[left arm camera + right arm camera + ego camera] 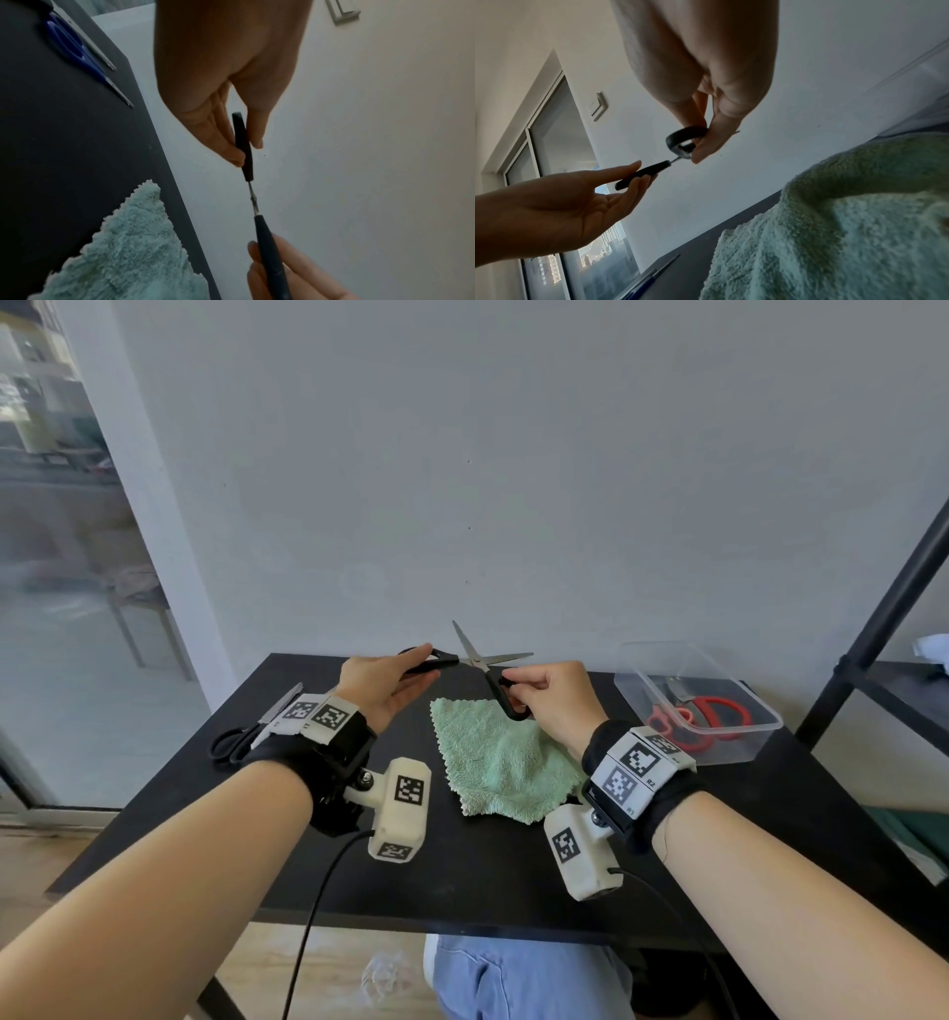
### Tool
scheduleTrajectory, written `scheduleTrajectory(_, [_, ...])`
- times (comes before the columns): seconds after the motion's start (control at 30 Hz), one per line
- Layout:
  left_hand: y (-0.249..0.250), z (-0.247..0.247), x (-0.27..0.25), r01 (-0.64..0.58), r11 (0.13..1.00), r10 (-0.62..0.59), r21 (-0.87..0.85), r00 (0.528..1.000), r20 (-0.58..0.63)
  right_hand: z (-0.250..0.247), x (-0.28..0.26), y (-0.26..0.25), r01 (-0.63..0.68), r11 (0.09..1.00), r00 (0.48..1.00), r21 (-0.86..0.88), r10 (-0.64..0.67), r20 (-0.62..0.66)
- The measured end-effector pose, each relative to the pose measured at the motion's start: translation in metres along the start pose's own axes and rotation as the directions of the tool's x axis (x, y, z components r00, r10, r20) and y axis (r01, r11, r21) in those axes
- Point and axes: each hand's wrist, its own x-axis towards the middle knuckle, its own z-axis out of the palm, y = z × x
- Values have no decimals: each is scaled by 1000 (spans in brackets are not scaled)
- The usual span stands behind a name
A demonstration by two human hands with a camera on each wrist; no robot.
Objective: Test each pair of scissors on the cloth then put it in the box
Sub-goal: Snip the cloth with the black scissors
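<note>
Black-handled scissors (477, 661) hang in the air above the far edge of the green cloth (503, 757), blades spread wide and pointing at the wall. My left hand (411, 667) pinches one handle (243, 142) between thumb and fingers. My right hand (524, 693) pinches the other handle's loop (682, 136). The cloth lies rumpled on the black table (462, 875), below and in front of the scissors. A clear plastic box (760, 737) stands at the table's right end with red-handled scissors (719, 711) inside.
Black scissors (236, 742) lie at the table's left end, partly behind my left wrist. Blue-handled scissors (69, 46) lie beside them. A black shelf frame (873, 629) rises to the right of the box. The wall stands close behind the table.
</note>
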Motion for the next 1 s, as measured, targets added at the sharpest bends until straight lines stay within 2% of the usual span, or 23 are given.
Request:
scheduleTrajectory(0.13, [-5, 3, 0, -7, 994, 4, -108, 1000, -28, 4, 0, -2, 0, 1000, 1000, 27, 0, -24])
scheduleTrajectory(0.33, [-17, 9, -1, 49, 978, -44, -201, 999, 28, 14, 0, 0, 7, 1000, 1000, 30, -6, -23])
scheduleTrajectory(0.43, [-22, 13, 3, 28, 966, -33, -256, 999, -15, 18, 0, -1, 9, 998, 1000, 56, -8, -16])
scheduleTrajectory(0.53, [-25, 15, 7, 33, 975, -45, -218, 998, -48, 20, 0, -1, 25, 999, 1000, 46, -25, -7])
scheduleTrajectory(0.73, [-29, 19, 7, 113, 993, -110, -42, 992, 58, 21, -2, -3, 53, 998, 997, -34, -51, 59])
scheduleTrajectory(0.87, [-25, 12, 7, 112, 993, -113, 24, 991, 69, 16, -8, -8, -1, 999, 984, 50, -8, 176])
scheduleTrajectory(1.0, [-19, -5, 6, 109, 992, -111, 56, 993, 30, 7, -13, -10, -58, 997, 953, -40, 68, 296])
